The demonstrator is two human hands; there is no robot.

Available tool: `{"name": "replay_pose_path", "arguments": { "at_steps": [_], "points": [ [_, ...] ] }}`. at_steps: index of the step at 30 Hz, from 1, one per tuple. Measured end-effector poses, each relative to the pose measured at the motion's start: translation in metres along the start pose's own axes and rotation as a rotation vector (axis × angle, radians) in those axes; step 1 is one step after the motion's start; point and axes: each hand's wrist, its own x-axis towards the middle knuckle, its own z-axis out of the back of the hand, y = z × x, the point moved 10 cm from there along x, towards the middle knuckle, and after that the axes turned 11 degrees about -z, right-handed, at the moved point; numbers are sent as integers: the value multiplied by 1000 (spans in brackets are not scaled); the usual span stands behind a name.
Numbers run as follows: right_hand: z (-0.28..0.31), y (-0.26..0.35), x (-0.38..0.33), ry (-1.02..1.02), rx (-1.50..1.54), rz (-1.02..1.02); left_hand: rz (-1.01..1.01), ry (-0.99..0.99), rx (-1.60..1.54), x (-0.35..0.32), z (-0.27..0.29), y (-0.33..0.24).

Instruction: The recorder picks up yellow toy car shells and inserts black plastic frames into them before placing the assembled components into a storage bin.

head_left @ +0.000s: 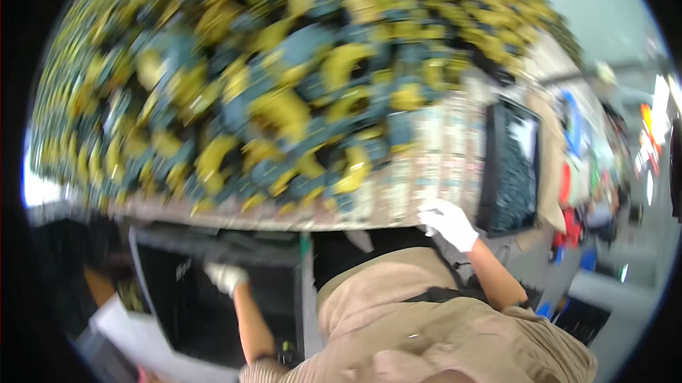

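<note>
A large heap of small curved yellow and blue-grey pieces covers most of the table in front of me; blur hides their exact kind. My right hand, in a white glove, is at the table's near edge, with its fingers reaching over pale printed strips. Its thumb stands off from the fingers, and nothing shows between them. Lower left, my left hand, also white-gloved, is over a black open bin. Motion smears its fingers, so whether it holds anything cannot be made out.
Right of the strips stands a black tray filled with dark blue-grey pieces. Brown cardboard lies beyond it. The table's near edge runs just above the bin. Blurred red and blue objects stand farther right.
</note>
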Motion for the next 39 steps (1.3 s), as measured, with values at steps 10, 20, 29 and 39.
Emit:
{"name": "replay_pose_path", "arguments": {
  "at_steps": [10,20,29,39],
  "points": [
    [274,-32,-41,-1005,51,248,-1295,-109,-33,-179,59,-459],
    [347,-81,-24,-1166,-465,46,-1868,361,377,-297,-141,-587],
    [373,-101,-13,-957,-201,178,-2282,520,867,-291,-183,-615],
    [353,-38,17,-921,-636,270,-1876,992,312,-364,-171,-614]
  ]
}}
